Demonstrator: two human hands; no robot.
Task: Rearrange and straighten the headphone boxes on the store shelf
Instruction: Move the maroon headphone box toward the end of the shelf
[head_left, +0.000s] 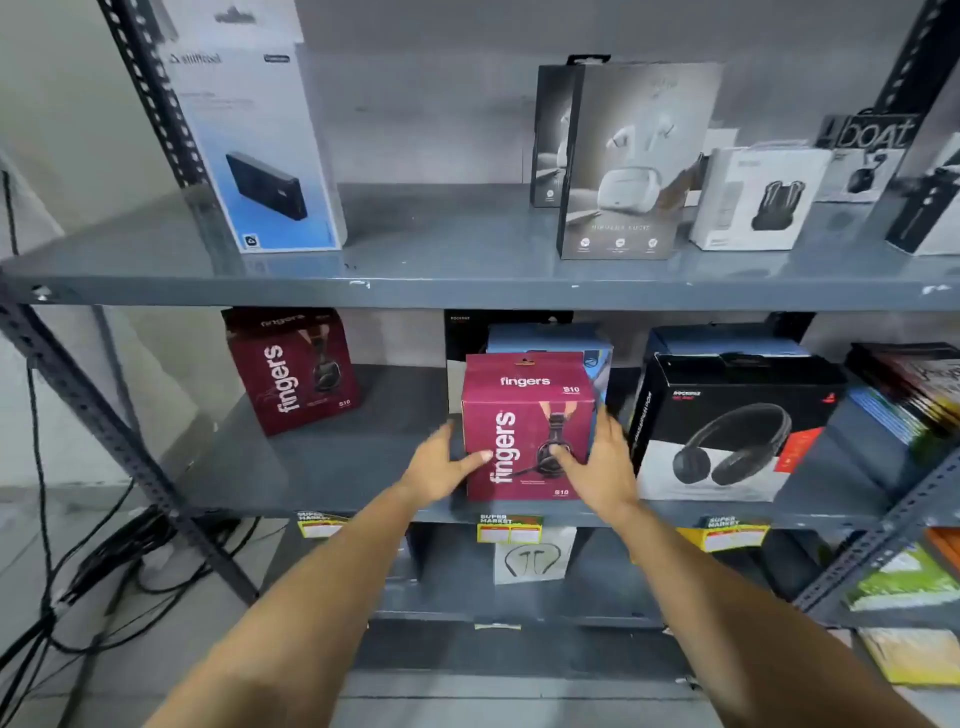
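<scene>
A magenta headphone box is held upright at the centre of the frame, near the front edge of the middle shelf. It is clasped between both hands: the left hand is pressed against its left side, thumb on the front face, and the right hand against its right side, thumb likewise on the front. A darker red box is seen tilted at centre left, well apart. A black headphone box is placed just beside, at the right.
</scene>
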